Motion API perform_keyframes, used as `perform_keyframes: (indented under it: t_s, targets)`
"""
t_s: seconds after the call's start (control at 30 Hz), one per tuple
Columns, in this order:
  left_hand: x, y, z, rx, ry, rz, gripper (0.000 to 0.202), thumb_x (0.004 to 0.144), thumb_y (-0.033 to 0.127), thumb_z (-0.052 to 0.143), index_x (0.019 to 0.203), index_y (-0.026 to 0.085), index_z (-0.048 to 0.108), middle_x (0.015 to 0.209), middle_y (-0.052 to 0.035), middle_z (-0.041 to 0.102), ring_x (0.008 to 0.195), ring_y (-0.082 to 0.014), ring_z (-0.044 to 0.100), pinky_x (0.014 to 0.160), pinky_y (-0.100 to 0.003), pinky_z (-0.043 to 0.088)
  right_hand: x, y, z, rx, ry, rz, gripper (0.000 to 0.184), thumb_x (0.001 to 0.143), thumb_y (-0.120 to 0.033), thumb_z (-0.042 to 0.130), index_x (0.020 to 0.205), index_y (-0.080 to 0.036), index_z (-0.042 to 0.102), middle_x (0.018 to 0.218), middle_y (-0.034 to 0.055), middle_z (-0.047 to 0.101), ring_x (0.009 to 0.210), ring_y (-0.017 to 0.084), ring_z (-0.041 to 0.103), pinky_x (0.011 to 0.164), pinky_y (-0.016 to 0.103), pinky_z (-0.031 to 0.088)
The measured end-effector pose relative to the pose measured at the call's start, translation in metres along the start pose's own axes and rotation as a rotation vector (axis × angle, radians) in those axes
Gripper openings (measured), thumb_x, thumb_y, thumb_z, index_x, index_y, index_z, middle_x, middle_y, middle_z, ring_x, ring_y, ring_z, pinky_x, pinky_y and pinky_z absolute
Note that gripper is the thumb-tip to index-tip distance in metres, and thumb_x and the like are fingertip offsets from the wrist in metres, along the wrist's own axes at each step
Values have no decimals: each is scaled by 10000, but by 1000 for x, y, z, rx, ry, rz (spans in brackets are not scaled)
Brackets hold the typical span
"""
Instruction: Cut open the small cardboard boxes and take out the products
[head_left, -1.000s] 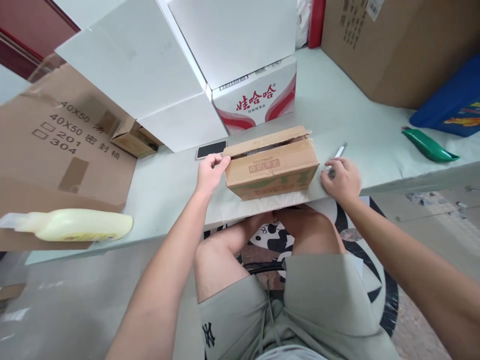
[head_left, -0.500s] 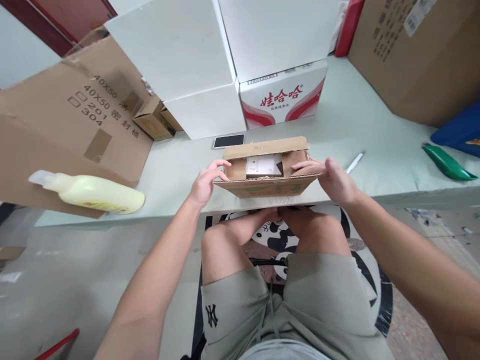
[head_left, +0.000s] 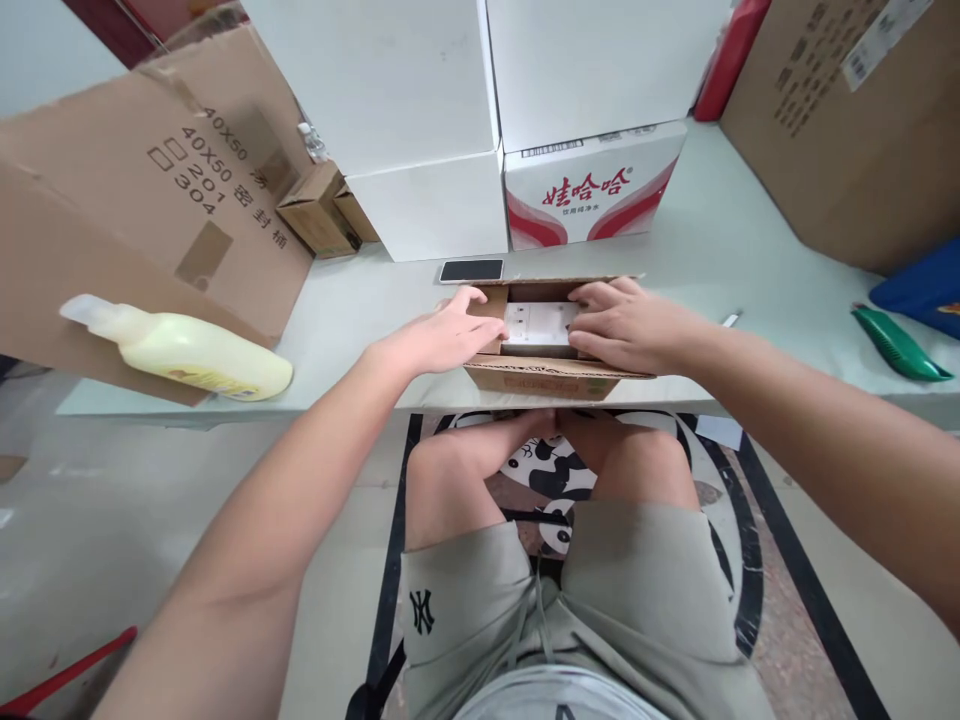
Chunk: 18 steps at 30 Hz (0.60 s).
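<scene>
A small brown cardboard box [head_left: 551, 384] stands at the table's front edge with its top flaps folded back. Inside it lies a white box [head_left: 541, 322] with small dark print. My left hand [head_left: 454, 332] reaches over the left end, thumb and fingers apart, tips at the inner side flap and the white box's left end. Over the right end lies my right hand [head_left: 626, 322], its fingers spread and pointing into the box. They touch or nearly touch the white box's right end, and they hide the right side flap.
Behind the box lies a phone [head_left: 471, 271]; white cartons [head_left: 431, 210] stack further back. A yellow bottle [head_left: 206, 355] lies at left against a big carton [head_left: 225, 200]. To the right are a white pen-like item [head_left: 731, 320], a green object [head_left: 900, 342] and a blue package [head_left: 926, 285].
Both hands have moved inward from the box's outer corners to over its opening. The flaps are spread wider and more of the white box shows. The camera view has shifted slightly.
</scene>
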<state>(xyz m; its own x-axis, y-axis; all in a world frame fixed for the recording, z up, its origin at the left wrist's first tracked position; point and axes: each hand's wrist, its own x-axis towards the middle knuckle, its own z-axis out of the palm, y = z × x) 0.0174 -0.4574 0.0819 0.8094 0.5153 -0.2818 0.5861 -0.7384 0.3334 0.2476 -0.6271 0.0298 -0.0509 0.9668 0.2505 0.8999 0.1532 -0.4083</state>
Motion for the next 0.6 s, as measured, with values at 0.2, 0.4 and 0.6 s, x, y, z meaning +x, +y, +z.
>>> perform_keyframes:
  t_s: [0.2, 0.4, 0.6]
  targets:
    - [-13, 7, -8, 182, 267, 9, 178, 933, 363, 569, 1023, 290, 705, 1299, -67, 561, 803, -203, 625, 825, -420, 543, -13, -4, -20, -84, 219, 166, 273, 910, -495, 618, 812, -242, 647, 1230, 106, 653, 1190, 334, 551, 992, 505, 502]
    - [-8, 26, -27, 397, 302, 15, 170, 883, 162, 598, 999, 215, 710, 1238, -114, 607, 991, -267, 649, 853, -416, 530, -35, 23, -26, -72, 244, 391, 156, 802, -386, 684, 861, -249, 641, 1060, 91, 649, 779, 221, 583, 800, 468, 541]
    - [33, 82, -30, 651, -145, 186, 324, 874, 283, 670, 1181, 204, 742, 1197, -116, 725, 1063, -329, 701, 869, -423, 553, -57, 35, 7, 99, 391, 456, 190, 853, -394, 614, 989, -265, 645, 1048, 108, 674, 913, 277, 674, 789, 480, 605]
